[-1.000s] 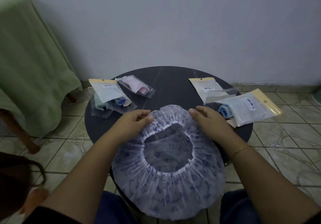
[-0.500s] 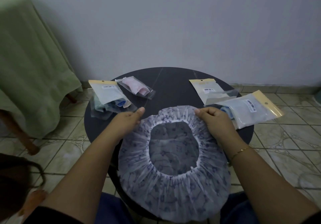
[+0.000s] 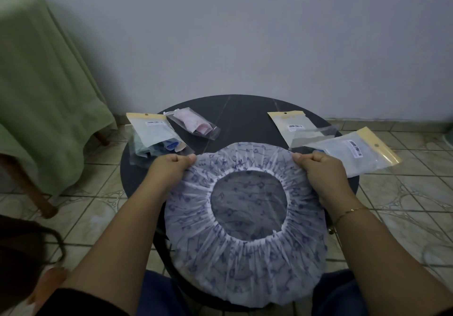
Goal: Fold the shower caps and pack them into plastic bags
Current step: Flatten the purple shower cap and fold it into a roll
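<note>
Two hands pinch the far rim of a round, crinkled white plastic shower cap with blue print [image 3: 245, 217] — left hand [image 3: 169, 168] and right hand [image 3: 321, 171] well apart, pulling it flat over the near half of the round dark table [image 3: 245, 114]. Folding looks not yet begun. Filled clear plastic bags [image 3: 157, 136] lie far left; flat, seemingly empty ones [image 3: 294, 124] wait far right.
</note>
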